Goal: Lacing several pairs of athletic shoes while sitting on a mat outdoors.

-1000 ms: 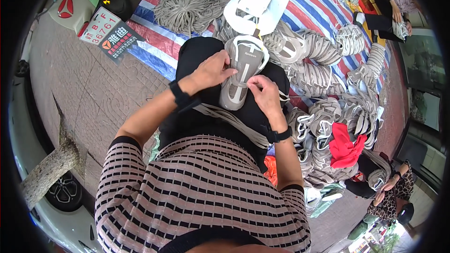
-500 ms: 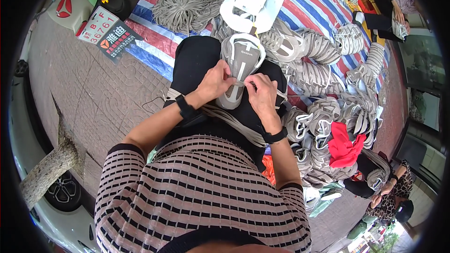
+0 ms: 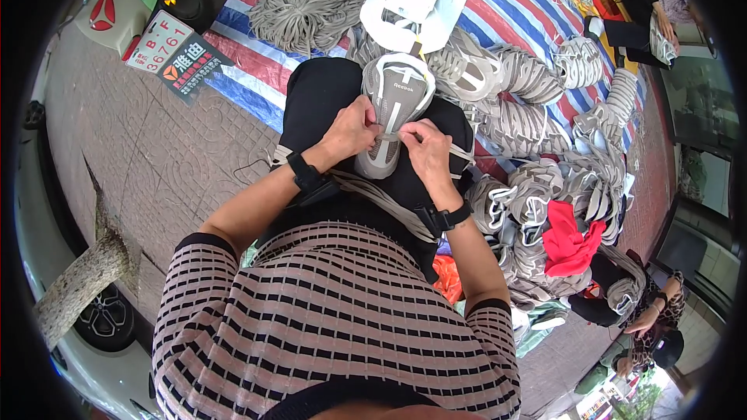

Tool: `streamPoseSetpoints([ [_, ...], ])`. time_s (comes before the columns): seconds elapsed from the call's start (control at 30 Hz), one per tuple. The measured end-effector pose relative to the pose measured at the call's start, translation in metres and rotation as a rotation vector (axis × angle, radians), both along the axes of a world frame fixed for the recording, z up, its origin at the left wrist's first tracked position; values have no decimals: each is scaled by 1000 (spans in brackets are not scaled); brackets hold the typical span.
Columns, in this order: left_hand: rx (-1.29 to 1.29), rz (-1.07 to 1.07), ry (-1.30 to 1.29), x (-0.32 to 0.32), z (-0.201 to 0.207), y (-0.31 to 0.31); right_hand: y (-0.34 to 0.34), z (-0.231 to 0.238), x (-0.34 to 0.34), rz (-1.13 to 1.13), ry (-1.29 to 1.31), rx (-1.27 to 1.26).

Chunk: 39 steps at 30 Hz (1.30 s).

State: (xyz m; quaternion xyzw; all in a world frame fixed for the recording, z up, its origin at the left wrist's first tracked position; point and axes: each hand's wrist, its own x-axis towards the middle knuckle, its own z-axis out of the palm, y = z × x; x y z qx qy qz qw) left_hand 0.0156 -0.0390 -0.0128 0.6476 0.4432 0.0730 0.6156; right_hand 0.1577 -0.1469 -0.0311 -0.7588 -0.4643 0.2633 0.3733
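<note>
A grey and white sneaker upper [image 3: 402,99] rests across my black-clad lap, its toe toward me. A short stretch of grey shoelace [image 3: 387,137] crosses low over its front. My left hand [image 3: 354,129] is closed in a pinch at the lace's left side. From the right, my right hand [image 3: 429,153] pinches the lace's other side between thumb and fingers. More loose grey laces [image 3: 393,204] lie over my lap, close to my waist.
A striped tarp [image 3: 257,74] carries a heap of laces [image 3: 307,12], a white bowl-shaped thing [image 3: 381,23] and rows of nested uppers [image 3: 521,128]. Red cloth [image 3: 569,237] tops the pile at right. A tree trunk [image 3: 85,284] stands left; other people sit at the right.
Both hands stay at the lace over the upper, with the right hand shifted slightly left. The upper sits a little further left. At lower right, another person's hands have moved apart.
</note>
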Motion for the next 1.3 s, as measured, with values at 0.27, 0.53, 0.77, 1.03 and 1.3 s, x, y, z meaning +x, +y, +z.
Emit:
streamPoseSetpoints([
  [0.27, 209, -95, 50, -7, -6, 1, -2, -4, -17, -31, -81, 8],
  [0.53, 864, -444, 72, -10, 13, 3, -8, 26, -12, 155, -553, 136],
  [0.77, 785, -511, 80, -8, 13, 12, -7, 28, -13, 147, -616, 126],
  [1.03, 639, -466, -111, -15, 0, 17, -4, 19, -24, 201, -594, 110],
  [1.3, 689, -561, -220, 1, -2, 26, 7, 10, -14, -62, -101, 39],
])
